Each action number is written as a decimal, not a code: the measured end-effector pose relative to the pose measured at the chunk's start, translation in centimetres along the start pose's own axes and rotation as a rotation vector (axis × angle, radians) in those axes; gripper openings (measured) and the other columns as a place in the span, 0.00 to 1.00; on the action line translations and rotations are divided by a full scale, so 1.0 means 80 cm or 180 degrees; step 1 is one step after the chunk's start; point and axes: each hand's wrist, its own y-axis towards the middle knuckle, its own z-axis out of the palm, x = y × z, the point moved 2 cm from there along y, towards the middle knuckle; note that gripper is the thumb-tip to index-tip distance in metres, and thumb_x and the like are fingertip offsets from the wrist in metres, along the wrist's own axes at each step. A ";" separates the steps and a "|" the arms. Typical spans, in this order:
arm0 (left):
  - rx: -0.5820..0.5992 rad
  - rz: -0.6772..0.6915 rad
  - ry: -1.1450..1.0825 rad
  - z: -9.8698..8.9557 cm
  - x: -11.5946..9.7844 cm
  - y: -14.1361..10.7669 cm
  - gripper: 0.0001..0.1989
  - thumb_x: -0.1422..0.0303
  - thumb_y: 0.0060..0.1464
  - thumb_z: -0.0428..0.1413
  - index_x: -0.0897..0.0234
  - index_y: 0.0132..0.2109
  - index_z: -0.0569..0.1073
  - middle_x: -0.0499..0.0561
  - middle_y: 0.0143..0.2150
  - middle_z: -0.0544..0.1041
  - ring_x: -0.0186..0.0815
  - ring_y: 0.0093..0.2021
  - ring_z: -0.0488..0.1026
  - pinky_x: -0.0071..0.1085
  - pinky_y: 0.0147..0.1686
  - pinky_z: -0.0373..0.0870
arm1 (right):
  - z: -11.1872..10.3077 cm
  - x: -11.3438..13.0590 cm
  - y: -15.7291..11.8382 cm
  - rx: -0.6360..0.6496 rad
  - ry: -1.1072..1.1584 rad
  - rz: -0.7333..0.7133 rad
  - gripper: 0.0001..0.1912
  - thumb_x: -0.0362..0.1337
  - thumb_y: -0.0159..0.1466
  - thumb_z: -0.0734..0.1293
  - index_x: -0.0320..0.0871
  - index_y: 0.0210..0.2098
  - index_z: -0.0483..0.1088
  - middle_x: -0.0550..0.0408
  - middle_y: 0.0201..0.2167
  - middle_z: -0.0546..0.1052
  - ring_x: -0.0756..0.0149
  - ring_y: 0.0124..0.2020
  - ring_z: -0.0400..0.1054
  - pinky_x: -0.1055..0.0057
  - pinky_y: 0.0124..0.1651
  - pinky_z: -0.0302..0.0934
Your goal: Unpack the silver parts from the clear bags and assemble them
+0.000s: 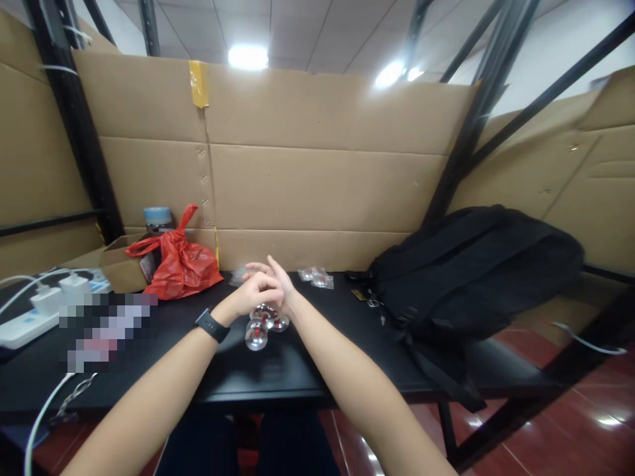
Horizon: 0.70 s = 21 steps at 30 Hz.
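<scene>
Several clear, round, shiny pieces with red centres (256,335) lie clustered on the black table, just below my hands. My left hand (258,291), with a black watch on its wrist, has its fingers curled against the palm side of my right hand; whether they hold anything is hidden. My right hand (282,283) is raised with fingers apart, pointing up and left, and nothing shows in it. Behind my hands, small clear plastic packets (321,278) with bits of red lie near the cardboard wall, and another packet (238,276) is partly hidden.
A black backpack (476,271) fills the table's right side, its strap hanging over the front edge. On the left stand a red plastic bag (186,264), a cardboard box (124,268), a blue-lidded jar (157,218) and a white power strip (30,327) with cables.
</scene>
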 end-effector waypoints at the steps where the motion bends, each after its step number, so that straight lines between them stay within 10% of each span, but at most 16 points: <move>1: 0.0107 0.0010 -0.0115 0.003 -0.002 -0.001 0.20 0.55 0.55 0.58 0.69 0.25 0.75 0.52 0.22 0.75 0.32 0.23 0.69 0.27 0.26 0.65 | 0.002 -0.001 0.000 0.0105 -0.0015 0.0017 0.31 0.63 0.65 0.56 0.42 0.40 0.72 0.50 0.32 0.78 0.60 0.33 0.73 0.63 0.39 0.69; 15: 0.0480 0.0143 0.0686 0.028 -0.014 -0.007 0.10 0.65 0.54 0.56 0.66 0.29 0.76 0.48 0.23 0.71 0.31 0.24 0.66 0.27 0.27 0.62 | 0.016 -0.016 -0.001 0.0258 -0.0043 -0.0028 0.36 0.70 0.58 0.58 0.43 0.37 0.74 0.45 0.33 0.77 0.56 0.33 0.72 0.60 0.38 0.69; 21: 0.0061 0.0184 0.0791 0.027 -0.003 -0.005 0.10 0.65 0.52 0.55 0.66 0.28 0.75 0.47 0.22 0.69 0.32 0.24 0.64 0.29 0.28 0.60 | 0.011 -0.051 -0.016 -0.0342 0.0149 -0.1586 0.41 0.64 0.50 0.69 0.49 0.56 0.62 0.46 0.44 0.76 0.53 0.40 0.72 0.58 0.40 0.67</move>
